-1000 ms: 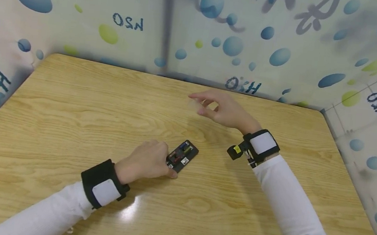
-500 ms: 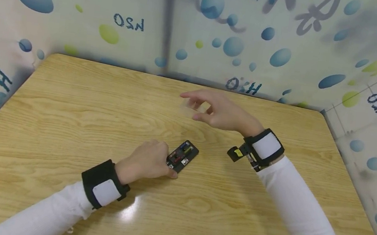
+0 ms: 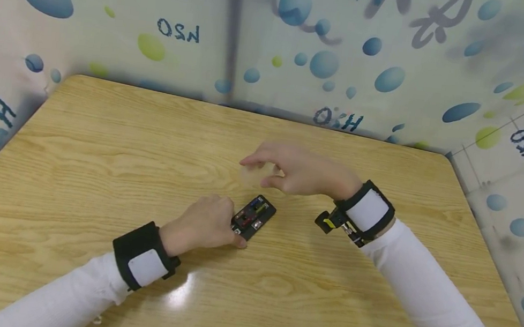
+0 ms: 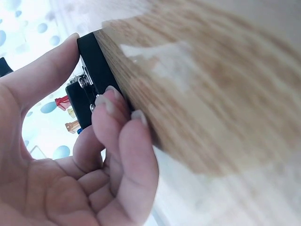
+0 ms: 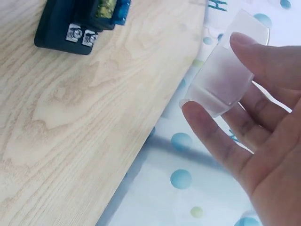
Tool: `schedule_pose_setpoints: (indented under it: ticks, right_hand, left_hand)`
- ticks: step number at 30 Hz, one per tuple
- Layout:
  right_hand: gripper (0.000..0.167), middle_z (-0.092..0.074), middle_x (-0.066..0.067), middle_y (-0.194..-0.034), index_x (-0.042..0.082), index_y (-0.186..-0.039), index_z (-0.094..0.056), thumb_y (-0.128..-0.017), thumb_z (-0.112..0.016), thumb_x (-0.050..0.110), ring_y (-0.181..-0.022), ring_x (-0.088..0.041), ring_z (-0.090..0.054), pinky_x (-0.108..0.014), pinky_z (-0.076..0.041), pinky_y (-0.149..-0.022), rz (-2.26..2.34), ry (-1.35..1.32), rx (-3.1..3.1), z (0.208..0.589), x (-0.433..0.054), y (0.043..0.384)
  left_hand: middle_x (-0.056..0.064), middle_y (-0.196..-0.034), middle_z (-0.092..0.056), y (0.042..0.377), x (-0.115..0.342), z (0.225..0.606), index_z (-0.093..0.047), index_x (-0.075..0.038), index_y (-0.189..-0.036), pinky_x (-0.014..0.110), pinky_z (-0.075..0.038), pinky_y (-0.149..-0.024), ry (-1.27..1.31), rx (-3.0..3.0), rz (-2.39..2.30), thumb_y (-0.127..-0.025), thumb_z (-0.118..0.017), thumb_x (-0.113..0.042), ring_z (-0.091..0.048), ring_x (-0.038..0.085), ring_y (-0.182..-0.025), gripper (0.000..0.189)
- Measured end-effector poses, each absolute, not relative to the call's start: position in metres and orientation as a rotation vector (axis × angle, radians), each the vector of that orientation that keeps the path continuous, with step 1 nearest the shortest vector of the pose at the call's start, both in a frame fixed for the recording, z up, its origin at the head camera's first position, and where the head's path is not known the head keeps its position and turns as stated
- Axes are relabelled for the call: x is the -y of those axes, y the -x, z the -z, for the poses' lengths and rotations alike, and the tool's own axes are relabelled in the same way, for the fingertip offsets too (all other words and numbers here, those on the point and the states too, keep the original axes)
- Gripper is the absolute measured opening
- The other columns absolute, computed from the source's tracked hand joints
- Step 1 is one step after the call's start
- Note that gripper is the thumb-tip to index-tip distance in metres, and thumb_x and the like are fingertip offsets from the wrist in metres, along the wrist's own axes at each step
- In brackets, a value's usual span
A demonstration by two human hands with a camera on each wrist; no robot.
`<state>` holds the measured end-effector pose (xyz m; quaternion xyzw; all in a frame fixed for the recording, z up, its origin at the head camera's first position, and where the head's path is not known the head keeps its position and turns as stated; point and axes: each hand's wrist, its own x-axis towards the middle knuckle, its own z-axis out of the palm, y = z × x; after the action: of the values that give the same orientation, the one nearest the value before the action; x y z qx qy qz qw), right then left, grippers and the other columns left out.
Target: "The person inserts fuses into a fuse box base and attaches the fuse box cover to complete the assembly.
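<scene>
A black blade fuse box [image 3: 260, 212] with small coloured fuses lies on the wooden table, slanted. My left hand [image 3: 202, 222] grips its near left end, thumb on one side and fingers curled against the other. In the left wrist view, red and orange fuses [image 4: 62, 102] stick out of the fuse box [image 4: 98, 63], with metal screw terminals beside them. Above and behind it, my right hand [image 3: 305, 171] pinches a clear plastic cover [image 5: 221, 75] between thumb and fingertips. That cover is a hollow, box-like shape, faint in the head view and held clear of the fuse box.
The wooden table [image 3: 113, 146] reaches back to a wall covering [image 3: 280, 41] printed with bubbles and letters. Each wrist wears a black strap; a small camera [image 3: 328, 220] juts from the right one.
My right hand has moved left and then down toward the fuse box, with the clear cover in its fingers. My left hand and the fuse box have stayed in place.
</scene>
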<state>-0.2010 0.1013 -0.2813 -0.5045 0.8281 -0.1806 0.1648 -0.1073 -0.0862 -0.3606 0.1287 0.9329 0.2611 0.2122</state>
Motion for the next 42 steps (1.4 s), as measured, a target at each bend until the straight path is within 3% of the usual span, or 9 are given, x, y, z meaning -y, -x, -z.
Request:
schedule_pose_setpoints:
  ticks: [6,16,30,42]
  right_hand:
    - [0.039,-0.066,-0.003,-0.127,0.011,-0.129,-0.062,-0.091,-0.069,0.010,-0.119,-0.018,-0.060,-0.038,-0.046,-0.104,0.408,1.431,-2.294,0.288,-0.094,0.196]
    - [0.040,-0.066,0.000,-0.128,0.013,-0.127,-0.064,-0.088,-0.072,0.009,-0.122,-0.016,-0.059,-0.035,-0.044,-0.108,0.295,1.329,-2.246,0.293,-0.088,0.189]
    - [0.042,-0.070,0.003,-0.116,0.013,-0.118,-0.068,-0.080,-0.074,-0.004,-0.108,-0.012,-0.062,-0.031,-0.050,-0.098,0.275,1.343,-2.210,0.304,-0.082,0.183]
    - [0.038,-0.071,0.004,-0.110,0.014,-0.112,-0.071,-0.079,-0.078,-0.002,-0.100,-0.010,-0.063,-0.028,-0.051,-0.092,0.326,1.377,-2.184,0.313,-0.080,0.179]
  left_hand:
    - [-0.001,-0.055,-0.053,0.107,0.087,0.361,-0.060,-0.007,-0.068,0.023,-0.032,-0.044,-0.366,-2.586,-0.742,-0.070,-0.088,-0.038,-0.041,0.011,-0.048,0.042]
    - [-0.005,-0.053,-0.045,0.107,0.088,0.362,-0.055,-0.011,-0.062,0.023,-0.028,-0.043,-0.389,-2.598,-0.760,-0.070,-0.087,-0.038,-0.038,0.009,-0.047,0.043]
    - [-0.003,-0.058,-0.050,0.107,0.088,0.362,-0.058,-0.012,-0.067,0.023,-0.031,-0.046,-0.404,-2.585,-0.796,-0.070,-0.088,-0.034,-0.041,0.009,-0.050,0.038]
    - [-0.004,-0.059,-0.047,0.108,0.089,0.363,-0.057,-0.012,-0.067,0.024,-0.031,-0.048,-0.415,-2.588,-0.795,-0.070,-0.088,-0.036,-0.041,0.009,-0.052,0.039]
